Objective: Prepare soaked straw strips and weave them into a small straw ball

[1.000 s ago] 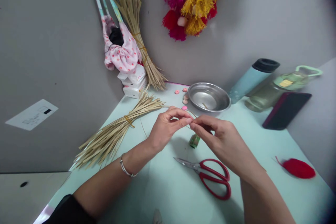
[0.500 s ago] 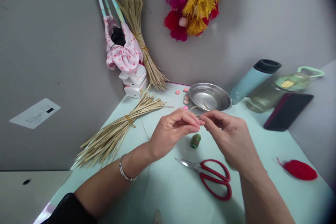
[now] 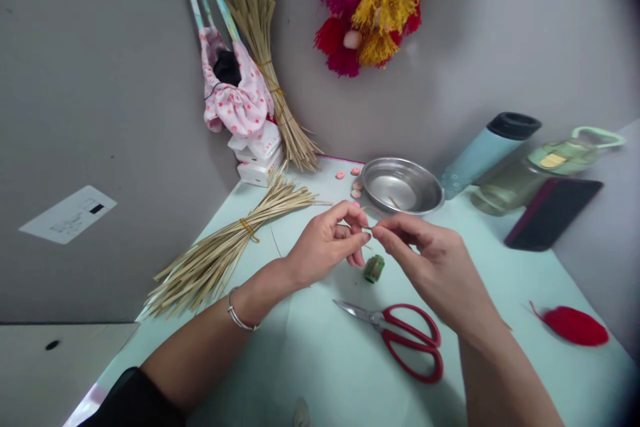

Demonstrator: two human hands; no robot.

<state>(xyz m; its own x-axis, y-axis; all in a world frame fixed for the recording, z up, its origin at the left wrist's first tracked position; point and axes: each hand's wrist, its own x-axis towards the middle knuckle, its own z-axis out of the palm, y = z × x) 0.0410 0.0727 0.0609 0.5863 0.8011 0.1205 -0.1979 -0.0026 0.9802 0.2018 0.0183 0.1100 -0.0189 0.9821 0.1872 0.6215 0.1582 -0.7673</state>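
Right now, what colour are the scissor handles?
The scissor handles are red; they show best in the head view.

And there it is, the bracelet (image 3: 234, 312), slim, rounded and silver-coloured, its fine bands circling the person's left wrist! Just beyond it, the left hand (image 3: 317, 250), bare. Back from that bracelet, past a bare stretch of forearm, comes a sleeve (image 3: 135, 400), plain black, with a smooth edge. Over to the bracelet's right, the right hand (image 3: 437, 260), ungloved too, bare-wristed!
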